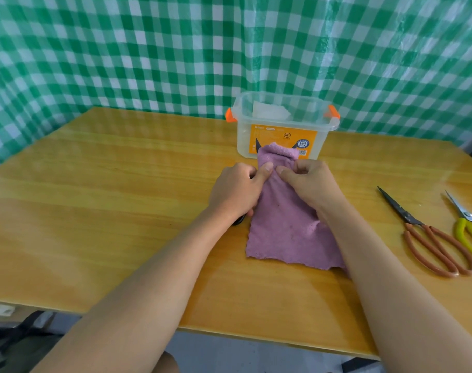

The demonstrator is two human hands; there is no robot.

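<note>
Cloth (283, 227) on table (121, 211) before box (278, 130); scissors (410, 219) right

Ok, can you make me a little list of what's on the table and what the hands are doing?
hands: left hand and right hand both pinch the purple cloth
poking out of cloth: dark blade tips, at its far end
behind cloth: clear box with orange clips
right side: brown-handled scissors, yellow-handled scissors, lying untouched
surface: wooden table

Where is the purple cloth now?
In head view, the purple cloth lies mid-frame, pinched by left hand and right hand, just before the clear box.
</note>
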